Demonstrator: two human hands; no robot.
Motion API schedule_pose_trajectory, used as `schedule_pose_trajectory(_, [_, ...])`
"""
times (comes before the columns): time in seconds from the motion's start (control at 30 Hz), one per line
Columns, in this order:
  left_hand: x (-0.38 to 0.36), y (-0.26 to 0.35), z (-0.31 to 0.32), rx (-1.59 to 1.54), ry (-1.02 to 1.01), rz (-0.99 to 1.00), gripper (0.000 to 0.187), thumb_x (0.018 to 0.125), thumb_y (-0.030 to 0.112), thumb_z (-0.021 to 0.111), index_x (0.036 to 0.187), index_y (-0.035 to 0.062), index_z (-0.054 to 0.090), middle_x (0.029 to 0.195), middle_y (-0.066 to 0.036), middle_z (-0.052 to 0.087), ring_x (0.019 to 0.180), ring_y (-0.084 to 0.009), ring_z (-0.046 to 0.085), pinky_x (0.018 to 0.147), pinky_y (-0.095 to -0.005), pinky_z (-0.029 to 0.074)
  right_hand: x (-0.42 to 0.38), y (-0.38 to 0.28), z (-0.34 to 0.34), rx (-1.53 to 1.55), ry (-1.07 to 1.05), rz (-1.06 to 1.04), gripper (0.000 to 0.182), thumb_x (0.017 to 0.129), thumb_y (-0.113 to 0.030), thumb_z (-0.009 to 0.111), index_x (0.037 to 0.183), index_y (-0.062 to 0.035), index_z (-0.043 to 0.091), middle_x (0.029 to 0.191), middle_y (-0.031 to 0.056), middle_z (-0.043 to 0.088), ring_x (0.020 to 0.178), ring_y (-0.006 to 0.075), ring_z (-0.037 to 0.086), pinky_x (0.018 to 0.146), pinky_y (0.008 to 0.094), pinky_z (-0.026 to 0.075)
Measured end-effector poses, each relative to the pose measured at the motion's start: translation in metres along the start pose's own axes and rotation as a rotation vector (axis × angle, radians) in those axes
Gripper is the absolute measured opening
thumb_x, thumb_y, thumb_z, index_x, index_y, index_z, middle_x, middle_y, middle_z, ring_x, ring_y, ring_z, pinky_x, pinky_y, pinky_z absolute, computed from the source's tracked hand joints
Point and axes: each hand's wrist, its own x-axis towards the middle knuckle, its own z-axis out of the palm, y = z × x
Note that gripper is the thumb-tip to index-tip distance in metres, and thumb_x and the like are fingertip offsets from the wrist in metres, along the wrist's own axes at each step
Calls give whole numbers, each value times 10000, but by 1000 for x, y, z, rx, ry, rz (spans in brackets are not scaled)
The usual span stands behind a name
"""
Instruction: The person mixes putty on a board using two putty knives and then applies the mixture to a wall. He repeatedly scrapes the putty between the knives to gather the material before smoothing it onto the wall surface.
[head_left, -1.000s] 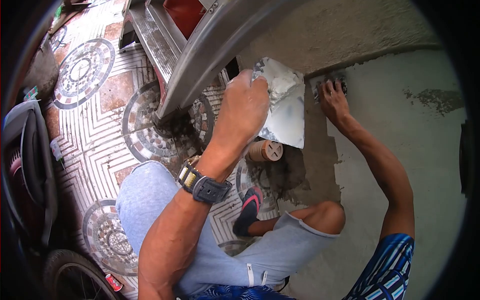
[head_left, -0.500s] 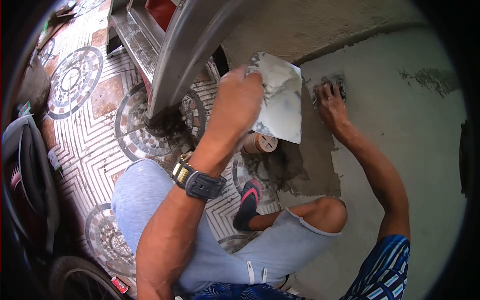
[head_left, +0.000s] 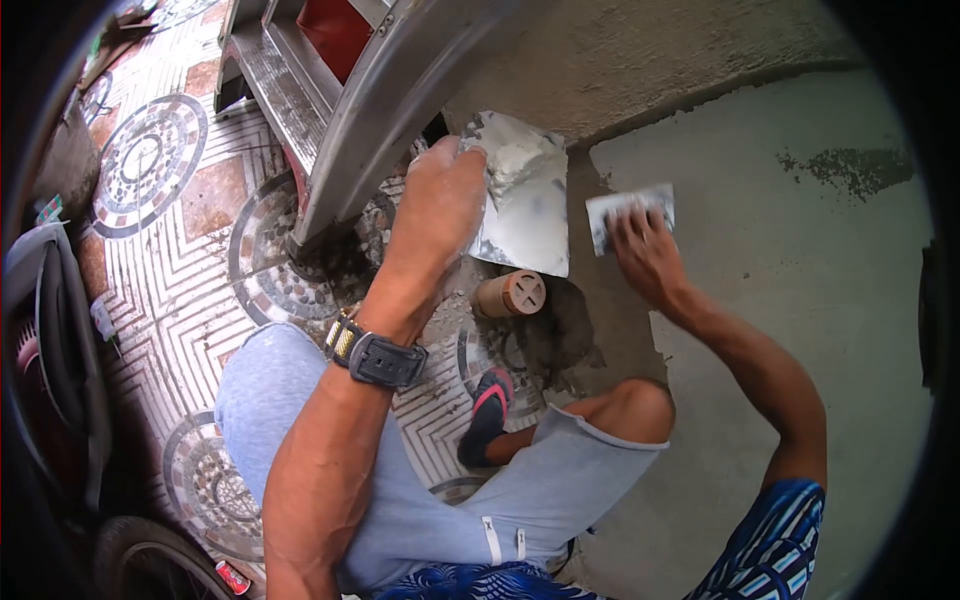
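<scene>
— Tiled floor [head_left: 190, 270] first, at the left of the frame: we see round mosaic rings and brown squares in the pattern, with a dark tyre [head_left: 150, 555] at the lower left corner and a small red can [head_left: 231, 578] lying just beside it.

— And up top?

— A grey metal frame [head_left: 390, 100] slants from the upper middle down toward the tiles, something red showing behind it. Moving right, our left hand [head_left: 435, 215] is closed around the edge of a flat metal plate [head_left: 530, 225], thumb and fingers pinching it, a lump of pale plaster [head_left: 520, 160] sitting on the plate's upper part. A dark wristwatch [head_left: 375, 355] with a gold band segment wraps that wrist.

— What lies under the plate?

— A short brown pipe end [head_left: 512, 293] sticks out just below it, near the foot of the wall, with wet grey mortar around it. Lower down we see a dark shoe with a pink stripe [head_left: 487, 410] on the tiles, and our bent knees in light grey shorts.

— And the right side?

— Our right hand [head_left: 645, 255] presses a small flat trowel blade [head_left: 630, 208] against the wall [head_left: 800, 300], fingers laid over its lower edge; the blade is right of the plate and apart from it. The wall there is smooth grey-green plaster, with a darker rough patch [head_left: 850, 165] at the upper right.
</scene>
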Motion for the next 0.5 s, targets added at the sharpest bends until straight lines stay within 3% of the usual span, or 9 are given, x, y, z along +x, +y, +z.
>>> schedule_pose_trajectory(0.2, [-12,-3,-2,20,14,76,355,915,245,464,872,-101,530,801,-296,557,754,-364,558,743,-421,441,83,25,49,-179,82,4,425,873,-173,477,1218,61,562,1197,215,567,1164,335,487,1034,477,348])
schedule_pose_trajectory(0.3, [-20,15,-7,-28,-28,-4,335,913,225,451,800,-89,485,724,-249,502,674,-286,492,697,-403,430,91,28,66,-126,13,6,395,867,-151,474,1187,54,579,1148,182,578,1130,300,486,1023,460,352])
schedule_pose_trajectory(0.5, [-21,16,1,-34,-29,20,325,908,219,460,811,-89,501,718,-207,508,685,-228,501,683,-383,433,87,29,61,-32,-96,28,332,845,-134,496,1074,36,666,1133,131,580,1131,266,468,1038,458,335])
